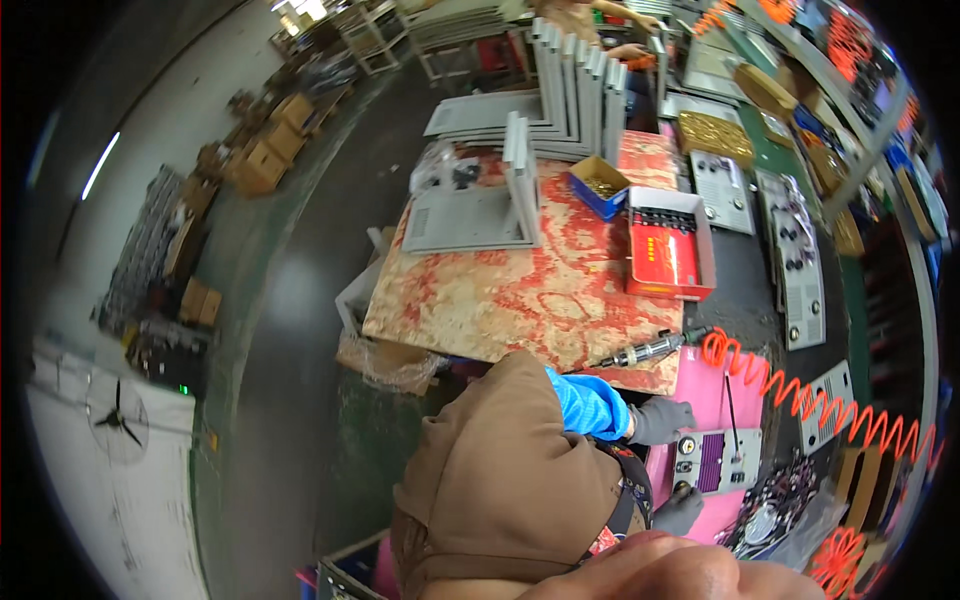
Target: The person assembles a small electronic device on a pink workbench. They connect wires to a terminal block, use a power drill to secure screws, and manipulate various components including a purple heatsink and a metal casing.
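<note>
A grey metal control panel with a purple slotted middle and dark fittings lies on a pink mat. My left hand, in a grey glove below a blue sleeve, rests beside one corner of the panel, fingers stretched out with nothing visible in them. Nearer the bottom, my gloved right hand is at another corner, its fingers closed around a small dark part at the panel's edge. That part is too small to make out. A thin black rod reaches over the panel.
A power screwdriver with an orange coiled hose lies by the worn red board. On the board are grey metal frames, a blue box and a red box. Dark tangled parts lie beside the panel. Another person's hand is at the back.
</note>
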Available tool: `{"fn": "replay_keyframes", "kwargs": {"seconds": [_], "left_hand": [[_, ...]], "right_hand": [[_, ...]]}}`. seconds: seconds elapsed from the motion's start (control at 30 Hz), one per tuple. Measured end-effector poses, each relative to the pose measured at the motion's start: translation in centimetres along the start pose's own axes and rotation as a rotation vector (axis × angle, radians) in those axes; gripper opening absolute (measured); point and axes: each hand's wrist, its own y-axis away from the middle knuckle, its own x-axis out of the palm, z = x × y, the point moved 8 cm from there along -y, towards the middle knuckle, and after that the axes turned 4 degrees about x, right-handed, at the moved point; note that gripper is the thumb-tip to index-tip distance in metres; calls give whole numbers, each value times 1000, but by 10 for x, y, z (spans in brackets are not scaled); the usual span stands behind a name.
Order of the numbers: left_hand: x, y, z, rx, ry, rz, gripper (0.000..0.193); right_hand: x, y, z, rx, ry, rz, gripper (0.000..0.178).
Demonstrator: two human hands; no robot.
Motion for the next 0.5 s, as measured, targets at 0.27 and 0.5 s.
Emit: {"fn": "replay_keyframes", "kwargs": {"seconds": [0.27,0.5], "left_hand": [[5,0,15,-42,-25,-5,43],[9,1,34,-142,77,-1,45]], "right_hand": [[4,-26,-9,89,123,180,38],[12,2,-14,260,-362,146,55]]}}
